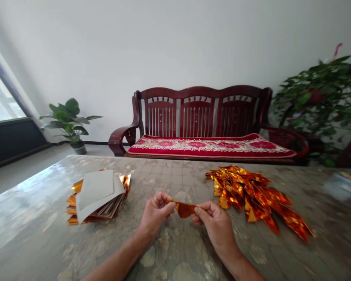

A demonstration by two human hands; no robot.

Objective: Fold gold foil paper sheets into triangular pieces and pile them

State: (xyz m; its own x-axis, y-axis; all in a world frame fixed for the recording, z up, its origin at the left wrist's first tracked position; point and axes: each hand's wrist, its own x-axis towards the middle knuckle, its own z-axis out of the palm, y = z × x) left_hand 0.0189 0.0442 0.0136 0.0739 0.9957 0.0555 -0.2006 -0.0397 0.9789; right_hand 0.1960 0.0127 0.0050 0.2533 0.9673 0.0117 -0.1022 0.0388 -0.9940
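Observation:
A small folded piece of orange-gold foil paper point(185, 210) is stretched between my two hands above the table. My left hand point(158, 210) pinches its left corner between thumb and fingers. The right corner is gripped the same way by my right hand point(213, 220). To the left lies a stack of foil paper sheets point(98, 195), pale grey side up on top, with shiny orange edges sticking out. On the right, a pile of folded foil pieces point(251, 191) spreads across the table, pointed and shiny.
The table point(163, 175) has a patterned, glossy cover. A clear plastic bag point(342, 187) rests at its right edge. Behind stands a dark red wooden bench point(199, 113) with a red floral cushion point(210, 145). Potted plants point(71, 121) flank it on both sides.

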